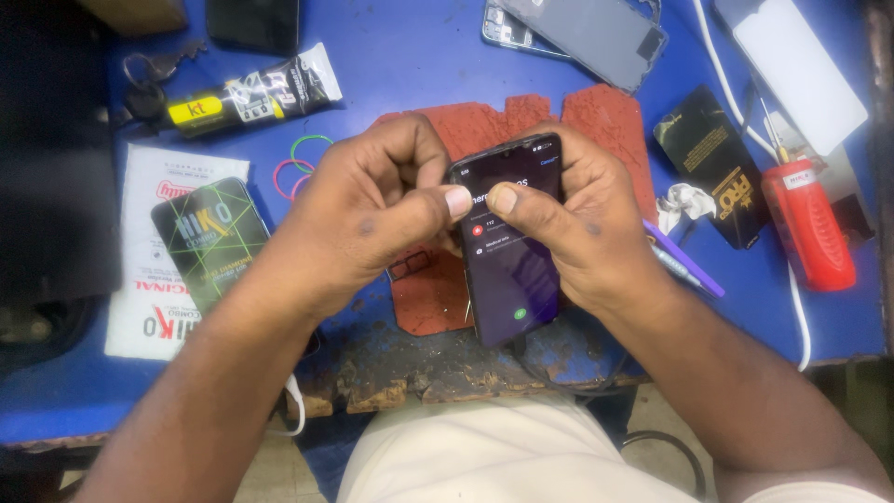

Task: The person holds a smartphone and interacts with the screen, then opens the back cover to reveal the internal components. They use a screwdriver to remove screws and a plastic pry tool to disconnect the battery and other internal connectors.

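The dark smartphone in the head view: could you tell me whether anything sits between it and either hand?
Nothing visible does. The left hand and right hand both hold the dark smartphone directly, thumbs meeting on its lit screen, above the red mat.

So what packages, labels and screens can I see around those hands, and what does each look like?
Phone: held in both hands, centre; dark lit screen with small red and green icons.
Glue tube: upper left; black and white with a yellow label.
Flat packet: left, on white paper; black with green lines.
Black packet: right; rectangular, gold print.
Red tool: far right; white label.
Grey phone panel: top, blank.
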